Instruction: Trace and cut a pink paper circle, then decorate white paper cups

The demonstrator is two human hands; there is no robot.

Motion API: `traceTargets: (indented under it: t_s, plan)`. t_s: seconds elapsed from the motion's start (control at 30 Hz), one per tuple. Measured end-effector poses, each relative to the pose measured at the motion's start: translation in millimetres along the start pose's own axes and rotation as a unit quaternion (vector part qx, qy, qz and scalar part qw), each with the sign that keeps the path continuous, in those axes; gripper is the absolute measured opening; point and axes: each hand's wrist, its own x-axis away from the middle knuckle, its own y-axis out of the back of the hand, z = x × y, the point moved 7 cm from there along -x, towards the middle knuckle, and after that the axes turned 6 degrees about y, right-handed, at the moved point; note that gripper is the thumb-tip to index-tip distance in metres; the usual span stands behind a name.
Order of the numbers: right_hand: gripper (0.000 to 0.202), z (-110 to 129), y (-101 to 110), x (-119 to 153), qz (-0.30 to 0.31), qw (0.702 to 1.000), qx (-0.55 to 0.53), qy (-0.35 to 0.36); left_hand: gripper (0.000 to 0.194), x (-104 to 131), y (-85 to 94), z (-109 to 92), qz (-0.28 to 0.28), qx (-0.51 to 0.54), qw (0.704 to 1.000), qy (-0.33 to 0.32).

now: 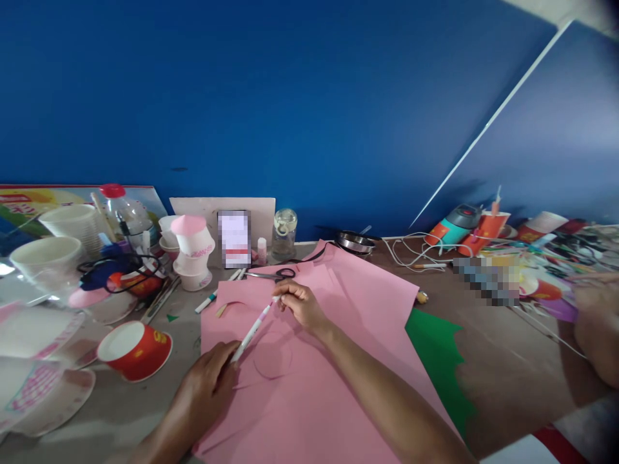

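Note:
My left hand [206, 383] is closed round the lower part of a slim white marker pen [252, 334] with pink markings. The pen slants up and to the right, above pink paper [309, 412]. At its upper end the fingers of my right hand [302, 306] are pinched together; whether a cap sits between them is too small to make out. A thin curved line shows on the paper below the pen. Just beyond my right hand lie scissors [285, 273] with dark handles. A green-ended marker [206, 302] rests at the paper's left edge.
On the left stand a red paper bowl [145, 351], stacked white cups [46, 258] and a cup tower with a pink cone [189, 225]. A phone [234, 238] and glass jar [284, 235] stand behind. Green paper [435, 354], cables and another person's arm [599, 322] are right.

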Motion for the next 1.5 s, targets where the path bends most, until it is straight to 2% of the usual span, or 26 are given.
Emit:
traceTargets:
  t_s: [0.33,0.57,0.7,0.87,1.03,1.23,1.33,1.5]
  plan:
    - [0.028,20,-19,8,0.078,0.989,0.108,0.071,0.025,-3,1.5,-5,0.012,-0.005,1.0,-0.011]
    - [0.031,24,-26,13,0.117,0.97,0.186,0.105,0.025,-2,1.7,-3,0.003,0.005,1.0,0.002]
    - [0.032,24,-28,14,0.136,0.964,0.196,0.118,0.025,-2,3.5,-5,0.005,0.011,1.0,0.01]
    - [0.033,22,-28,14,0.151,0.967,0.181,0.096,0.028,0,2.5,-2,-0.005,-0.003,1.0,-0.008]
    - [0.031,18,-27,17,0.159,0.969,0.177,0.063,0.03,5,-1.2,0,-0.035,-0.058,0.997,-0.044]
    - [0.024,11,-33,26,0.16,0.976,0.144,0.033,0.029,4,16.7,-9,-0.096,-0.101,0.987,-0.084]
    - [0.02,7,-35,28,0.141,0.981,0.134,0.021,0.029,3,23.0,-14,-0.108,-0.115,0.983,-0.096]
    - [0.017,1,-35,23,0.11,0.984,0.139,0.004,0.026,0,20.0,-11,-0.113,-0.135,0.981,-0.075]
